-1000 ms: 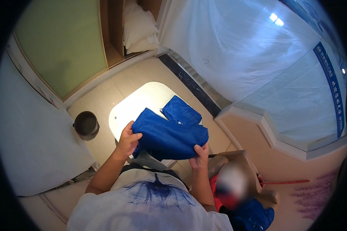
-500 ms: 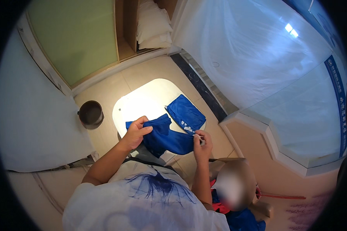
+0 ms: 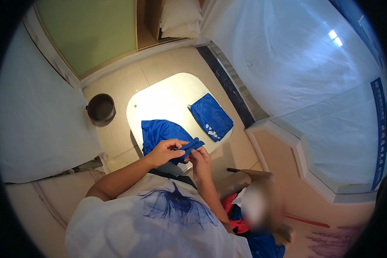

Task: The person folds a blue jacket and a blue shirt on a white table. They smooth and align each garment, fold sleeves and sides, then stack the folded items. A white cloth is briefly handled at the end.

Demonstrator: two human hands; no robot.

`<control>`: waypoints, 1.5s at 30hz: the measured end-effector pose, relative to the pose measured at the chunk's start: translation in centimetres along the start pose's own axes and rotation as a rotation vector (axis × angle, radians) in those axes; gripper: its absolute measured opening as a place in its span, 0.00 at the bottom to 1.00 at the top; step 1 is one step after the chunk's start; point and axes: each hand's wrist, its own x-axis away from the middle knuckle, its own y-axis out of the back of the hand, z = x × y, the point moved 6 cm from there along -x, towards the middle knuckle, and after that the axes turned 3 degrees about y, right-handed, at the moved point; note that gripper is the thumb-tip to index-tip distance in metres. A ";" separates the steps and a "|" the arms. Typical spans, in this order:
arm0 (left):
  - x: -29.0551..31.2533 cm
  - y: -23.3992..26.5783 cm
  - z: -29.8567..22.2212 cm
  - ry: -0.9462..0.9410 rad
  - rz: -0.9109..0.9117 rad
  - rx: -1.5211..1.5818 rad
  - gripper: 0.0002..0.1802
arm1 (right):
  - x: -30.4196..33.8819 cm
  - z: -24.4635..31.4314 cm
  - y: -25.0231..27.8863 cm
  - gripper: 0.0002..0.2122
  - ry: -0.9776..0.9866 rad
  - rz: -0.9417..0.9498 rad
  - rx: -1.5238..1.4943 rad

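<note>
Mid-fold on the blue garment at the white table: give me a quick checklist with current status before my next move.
1. Left hand gripping the blue garment: ok.
2. Right hand pinching the same edge: ok.
3. Garment resting on the white table, not sliding off: ok.
4. Folded blue piece lying apart from the working area: ok.
5. Dark bin standing apart from the table: ok.
6. Garment's underside smooth: cannot tell.
</note>
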 end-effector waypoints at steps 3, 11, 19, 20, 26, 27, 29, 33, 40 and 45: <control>0.0 0.9 0.1 -0.027 -0.121 -0.051 0.04 | 0.3 0.3 0.4 0.07 0.007 -0.111 -0.254; -1.0 9.8 -2.3 -0.169 -0.527 0.128 0.06 | -0.4 2.1 6.7 0.18 0.144 -0.237 -0.586; -1.2 20.1 -12.9 -0.607 -0.724 -0.006 0.06 | 0.6 10.9 11.1 0.21 0.368 -0.195 -0.487; -0.7 21.1 -14.8 -0.671 -0.691 0.026 0.06 | 1.5 13.0 11.2 0.20 0.421 -0.190 -0.481; 2.9 21.7 -23.1 -0.935 -0.769 0.026 0.06 | 6.6 22.1 10.3 0.19 0.725 -0.213 -0.303; 2.9 22.4 -22.9 -0.940 -0.770 0.000 0.06 | 6.3 22.1 10.2 0.19 0.713 -0.168 -0.284; 2.7 24.3 -21.8 -0.909 -0.810 -0.091 0.05 | 4.9 20.2 9.9 0.18 0.628 -0.206 -0.231; 0.7 28.8 -14.8 -0.523 -0.906 -0.440 0.04 | 1.2 14.4 10.8 0.15 0.413 -0.308 -0.232; 2.4 30.0 -4.5 0.101 -0.582 -0.595 0.27 | 0.1 10.9 13.3 0.07 0.322 -0.350 -0.015; 5.1 32.7 0.0 0.385 -0.447 -0.706 0.26 | 1.2 12.1 9.6 0.05 0.278 -0.374 0.247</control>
